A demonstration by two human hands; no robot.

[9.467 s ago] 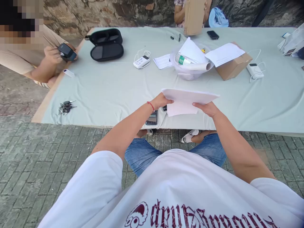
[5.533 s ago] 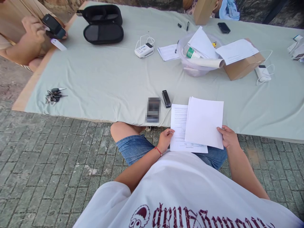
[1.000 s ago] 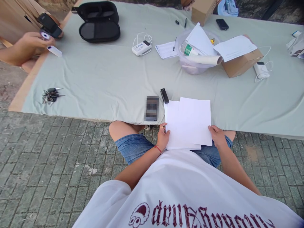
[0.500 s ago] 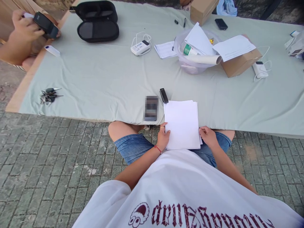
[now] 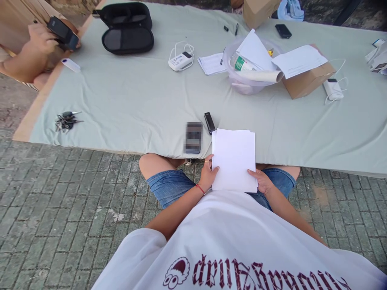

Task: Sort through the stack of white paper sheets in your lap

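A stack of white paper lies over the table's near edge and my lap, its sheets slightly uneven at the corners. My left hand grips its left side, thumb on top and fingers beneath. On the right side my right hand holds the sheets the same way, thumb on the top sheet, its other fingers mostly hidden below. Just beyond the stack's far left corner is a black stapler. A phone-like dark object, blurred by pixels, rests left of the paper.
On the cloth-covered table stand a clear plastic basin holding papers and a bottle, a cardboard box, an open black case and keys. Across the left corner, another person's hands hold a black device.
My right hand has moved from the stack's right edge to a grip with its thumb on top. The paper has shifted slightly right, and its sheets sit differently at the edges.
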